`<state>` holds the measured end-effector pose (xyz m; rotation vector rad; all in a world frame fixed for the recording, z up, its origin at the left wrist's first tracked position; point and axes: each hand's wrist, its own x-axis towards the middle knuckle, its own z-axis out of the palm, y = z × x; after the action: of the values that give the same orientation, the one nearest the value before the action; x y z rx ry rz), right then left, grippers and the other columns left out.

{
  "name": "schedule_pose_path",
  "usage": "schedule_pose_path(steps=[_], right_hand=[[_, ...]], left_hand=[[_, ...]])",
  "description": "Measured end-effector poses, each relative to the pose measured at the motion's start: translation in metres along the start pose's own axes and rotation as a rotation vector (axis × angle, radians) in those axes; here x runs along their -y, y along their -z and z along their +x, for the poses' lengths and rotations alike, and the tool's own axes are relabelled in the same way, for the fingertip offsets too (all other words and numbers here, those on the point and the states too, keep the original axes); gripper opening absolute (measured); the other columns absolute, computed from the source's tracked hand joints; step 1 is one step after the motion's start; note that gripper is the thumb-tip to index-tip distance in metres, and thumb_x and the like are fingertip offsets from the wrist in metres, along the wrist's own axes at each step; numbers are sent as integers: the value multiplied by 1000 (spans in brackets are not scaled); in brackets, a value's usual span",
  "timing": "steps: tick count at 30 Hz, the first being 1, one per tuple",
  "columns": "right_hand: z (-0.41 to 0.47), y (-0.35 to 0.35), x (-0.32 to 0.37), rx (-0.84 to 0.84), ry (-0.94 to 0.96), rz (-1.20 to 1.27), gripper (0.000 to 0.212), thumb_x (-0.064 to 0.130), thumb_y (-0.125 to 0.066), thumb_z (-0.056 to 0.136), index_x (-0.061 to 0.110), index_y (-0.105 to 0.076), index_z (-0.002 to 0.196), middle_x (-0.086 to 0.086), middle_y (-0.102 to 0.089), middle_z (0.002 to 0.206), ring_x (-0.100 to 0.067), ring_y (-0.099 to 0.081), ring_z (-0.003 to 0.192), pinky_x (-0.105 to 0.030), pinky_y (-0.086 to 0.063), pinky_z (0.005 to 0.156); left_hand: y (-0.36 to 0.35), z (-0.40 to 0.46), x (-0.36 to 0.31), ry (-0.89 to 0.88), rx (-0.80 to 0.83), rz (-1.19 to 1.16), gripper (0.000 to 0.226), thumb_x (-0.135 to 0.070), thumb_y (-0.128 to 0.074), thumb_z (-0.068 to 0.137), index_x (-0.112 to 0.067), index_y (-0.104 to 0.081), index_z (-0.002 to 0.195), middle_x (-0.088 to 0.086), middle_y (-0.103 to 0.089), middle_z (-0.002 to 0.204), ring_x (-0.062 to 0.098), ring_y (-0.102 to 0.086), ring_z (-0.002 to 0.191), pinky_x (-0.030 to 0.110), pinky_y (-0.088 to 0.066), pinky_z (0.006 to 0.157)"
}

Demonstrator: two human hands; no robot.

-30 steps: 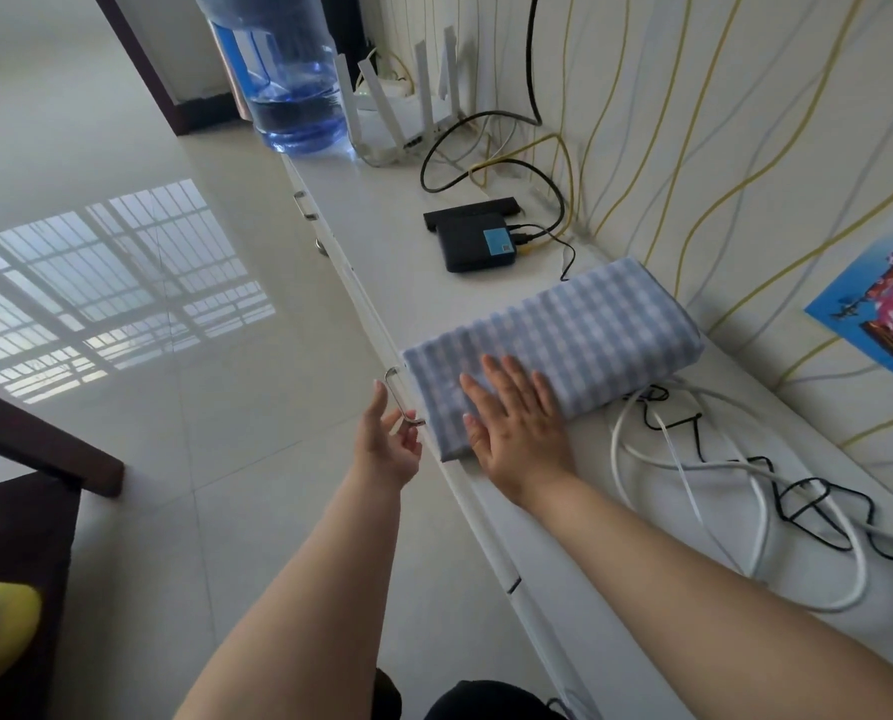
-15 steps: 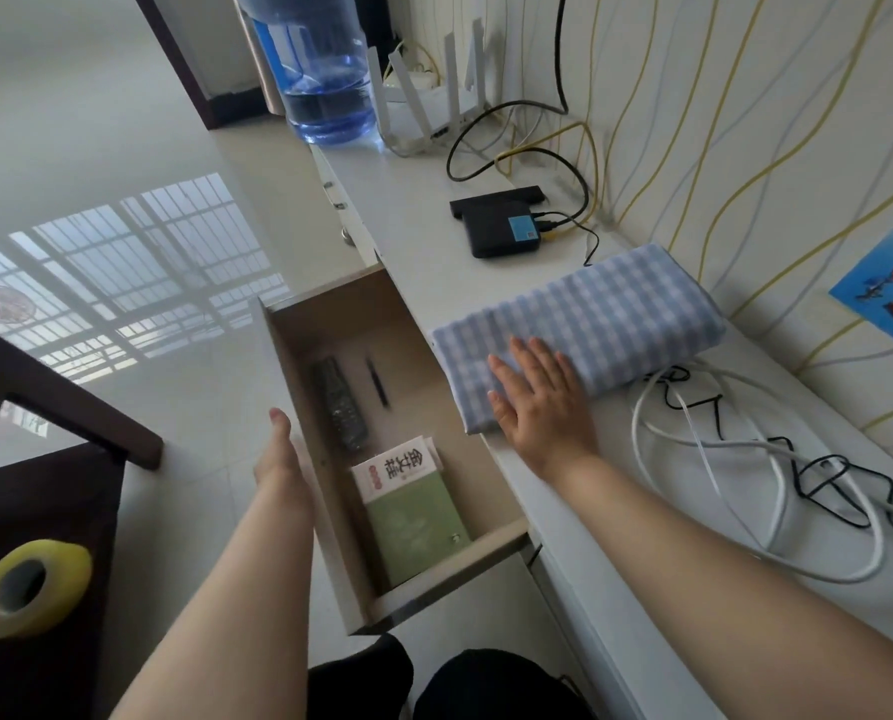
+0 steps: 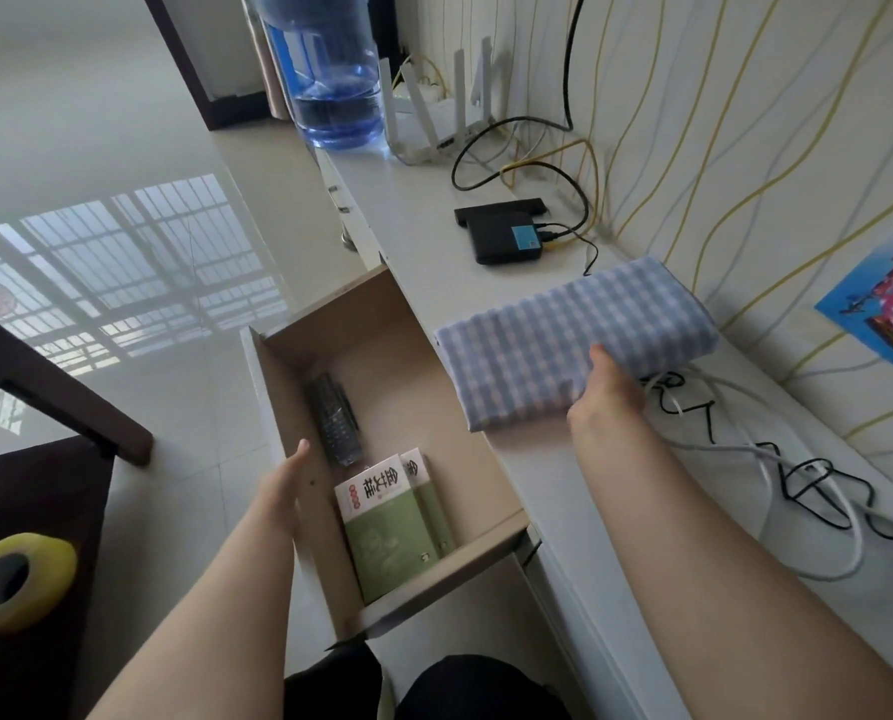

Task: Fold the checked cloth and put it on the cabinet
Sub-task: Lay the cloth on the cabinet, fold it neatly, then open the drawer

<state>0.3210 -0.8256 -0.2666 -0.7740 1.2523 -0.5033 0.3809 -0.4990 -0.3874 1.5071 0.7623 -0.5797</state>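
Note:
The checked cloth (image 3: pixel 563 335), blue and white, lies folded in a thick rectangle on the white cabinet top (image 3: pixel 558 511), against the wall. My right hand (image 3: pixel 608 402) grips its near right edge, with the thumb on top and the fingers tucked under. My left hand (image 3: pixel 280 491) holds the front panel of the open drawer (image 3: pixel 434 574) from outside. Its thumb points up along the panel and its fingers are hidden behind it.
The drawer holds a dark remote (image 3: pixel 332 423) and green books (image 3: pixel 392 527). White and black cables (image 3: pixel 745 449) lie right of the cloth, with a black box (image 3: pixel 506 239), a router (image 3: pixel 444 116) and a water bottle (image 3: pixel 330 70) beyond. A dark chair with yellow tape (image 3: pixel 18 579) stands left.
My left hand pulled the drawer out from shut to wide open. My right hand went from lying flat on the cloth to gripping its near right edge.

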Motion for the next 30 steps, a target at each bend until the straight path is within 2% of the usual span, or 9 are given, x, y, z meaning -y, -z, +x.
schedule_pose_path(steps=[6,10,12,18,21,23,26,28,30], right_hand=[[2,-10,15,127,-64,67,32,21,-70,84,14,-54,110,-2,-59,107,-21,-61,97,-37,-52,88],[-2,-10,13,196,-24,161,35,17,-68,84,14,-55,117,-4,-65,113,-22,-66,93,-38,-56,72],[-5,-9,7,198,24,163,39,13,-68,83,12,-55,119,-6,-65,116,-22,-66,94,-41,-56,78],[-25,-11,2,483,233,52,24,2,-69,78,16,-63,97,-10,-69,100,-29,-67,91,-49,-55,86],[-42,-15,9,760,192,-52,23,-2,-67,77,11,-64,96,-12,-71,94,-30,-67,86,-46,-56,81],[-54,-16,11,937,94,-188,26,3,-67,79,10,-64,104,-12,-72,99,-31,-69,90,-45,-57,80],[-67,-19,6,1099,-15,-390,30,14,-68,82,11,-62,112,-12,-71,107,-31,-69,96,-47,-57,82],[-73,-26,-5,1066,9,-436,31,13,-68,83,7,-62,112,-14,-71,106,-32,-69,93,-46,-58,80],[-73,-34,-23,974,125,-499,33,11,-69,84,0,-61,113,-15,-71,103,-30,-70,88,-41,-59,77]], left_hand=[[24,55,29,2,-30,-3,116,-60,-78,53,-15,-28,147,8,-35,152,31,-39,135,51,-33,109],[8,20,10,11,-107,123,82,-43,-65,84,-7,-27,147,12,-32,153,33,-34,138,47,-30,109],[3,17,5,0,-111,178,72,-42,-62,86,-2,-38,141,16,-42,145,37,-42,132,48,-33,106],[1,69,16,63,-202,264,117,-82,-58,53,-9,-35,142,16,-47,138,38,-51,121,52,-43,100],[-29,-22,-35,-247,-388,508,81,-69,-45,82,-2,-49,128,20,-54,122,38,-51,117,44,-43,96],[-44,-69,-70,-512,-46,360,71,-66,-30,91,-4,-61,109,14,-62,100,31,-57,101,39,-46,79],[-53,-110,-83,-267,677,-37,97,-84,-12,79,-14,-65,122,16,-60,130,34,-54,122,50,-39,104],[-41,-110,-75,-185,854,-174,106,-88,-19,71,-14,-44,142,18,-37,150,37,-33,139,57,-18,115],[-31,-114,-65,-204,897,-179,95,-80,-29,75,-16,-39,145,17,-37,150,35,-37,137,55,-26,113]])
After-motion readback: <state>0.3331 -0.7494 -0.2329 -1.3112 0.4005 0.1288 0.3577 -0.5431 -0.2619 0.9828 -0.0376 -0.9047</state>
